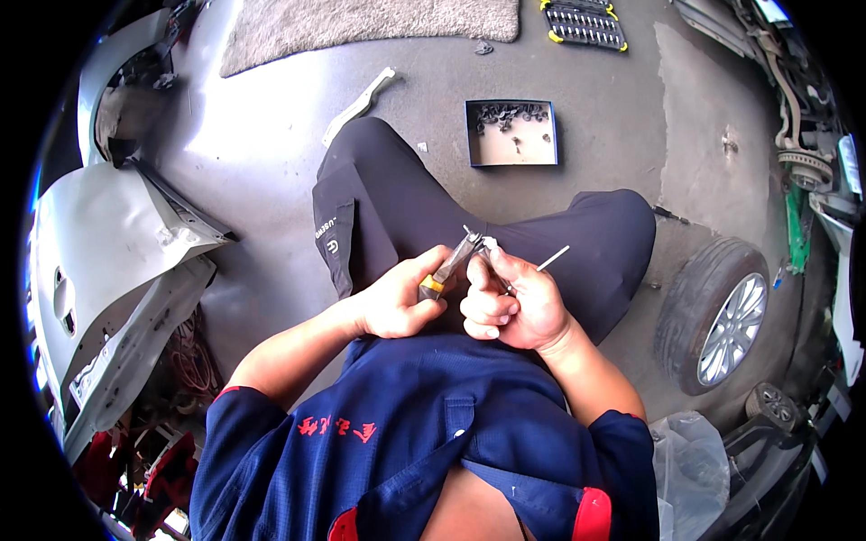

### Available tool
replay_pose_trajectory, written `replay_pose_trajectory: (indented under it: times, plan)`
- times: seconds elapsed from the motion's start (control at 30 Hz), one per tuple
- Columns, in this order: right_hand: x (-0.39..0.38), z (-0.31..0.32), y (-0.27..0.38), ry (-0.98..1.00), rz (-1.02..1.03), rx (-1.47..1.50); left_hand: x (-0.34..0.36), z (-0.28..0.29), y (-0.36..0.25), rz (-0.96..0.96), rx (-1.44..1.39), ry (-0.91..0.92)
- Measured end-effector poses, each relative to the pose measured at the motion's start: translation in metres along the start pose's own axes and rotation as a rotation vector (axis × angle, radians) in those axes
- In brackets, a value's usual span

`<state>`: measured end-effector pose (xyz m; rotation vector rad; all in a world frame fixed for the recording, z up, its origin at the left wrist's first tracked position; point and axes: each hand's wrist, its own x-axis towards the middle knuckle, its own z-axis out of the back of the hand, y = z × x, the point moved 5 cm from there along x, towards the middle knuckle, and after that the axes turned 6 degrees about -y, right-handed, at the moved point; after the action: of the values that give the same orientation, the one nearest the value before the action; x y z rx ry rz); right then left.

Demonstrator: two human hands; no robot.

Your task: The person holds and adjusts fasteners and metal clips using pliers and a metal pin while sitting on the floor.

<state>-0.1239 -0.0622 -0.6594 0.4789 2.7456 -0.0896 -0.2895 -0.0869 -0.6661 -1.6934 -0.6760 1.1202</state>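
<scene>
- Left hand (397, 296): wrapped around a metal tool (453, 261), frame centre; judged stiff, fairly light; best held by its yellow-marked end.
- Right hand (523, 302): pinching a small pale piece (490, 242); probably light; grip edges.

Sits with knees (370, 140) bent and spread wide. Angles both bare forearms (302, 345) inward before the torso (406, 410), holding the left hand (403, 293) just beside the right hand (523, 302). Grips with the left; curls the right's lower fingers (485, 308) toward the palm (538, 316), pinching above them.
</scene>
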Motion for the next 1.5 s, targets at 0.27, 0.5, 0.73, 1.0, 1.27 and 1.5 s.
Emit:
replay_pose_trajectory:
  times: [0.27,0.5,0.73,1.0,1.27,1.5]
  plan:
    - [0.003,-0.011,-0.009,0.264,-0.112,0.292,-0.001,0.002,-0.005,-0.03,0.072,0.059]
    - [-0.014,-0.01,0.016,0.011,-0.155,-0.054,-0.001,-0.001,-0.005,-0.118,0.134,0.073]
    - [-0.012,-0.008,0.013,-0.103,0.082,-0.404,-0.003,-0.003,-0.004,-0.072,0.154,0.061]
    - [-0.017,-0.003,0.023,-0.307,0.424,-1.086,-0.002,-0.003,0.005,-0.008,0.203,0.047]
    - [-0.007,-0.012,0.052,-0.714,0.634,-2.803,0.013,-0.006,0.01,0.319,0.143,-0.062]
    - [-0.02,-0.002,0.054,-0.429,0.598,-1.309,0.002,-0.001,0.006,0.134,-0.065,-0.037]
